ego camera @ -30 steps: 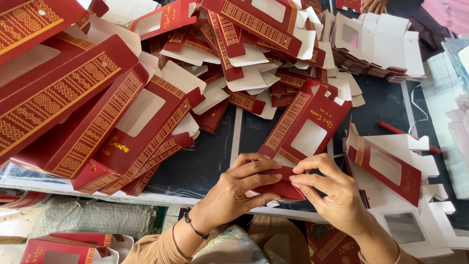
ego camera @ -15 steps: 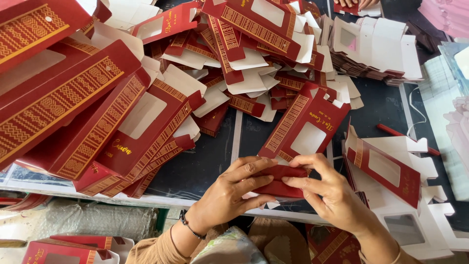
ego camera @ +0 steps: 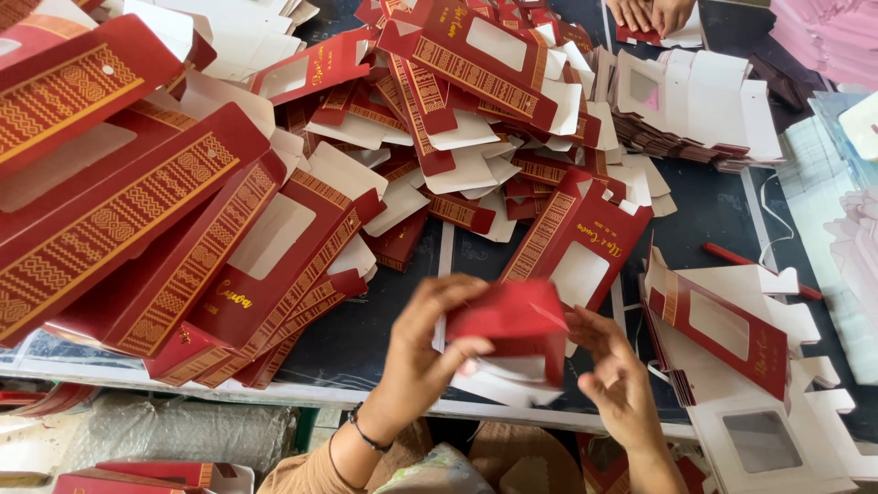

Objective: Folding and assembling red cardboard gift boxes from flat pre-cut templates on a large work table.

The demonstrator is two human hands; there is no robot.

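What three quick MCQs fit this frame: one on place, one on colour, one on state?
1. Where is the folded carton?
A. between both hands
B. on the floor
C. atop the far pile

2. What colour is its outside?
A. blue
B. dark red
C. green

3. How does the left hand stand?
A. flat on the table
B. hanging free
C. gripping the carton

A: the carton sits between the left hand and the right hand.
B: its faces are dark red.
C: the fingers wrap its left edge.

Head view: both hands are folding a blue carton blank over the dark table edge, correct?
Not blue. The head view shows the carton blank is dark red with white inner flaps, held between the left hand and right hand over the dark table edge.
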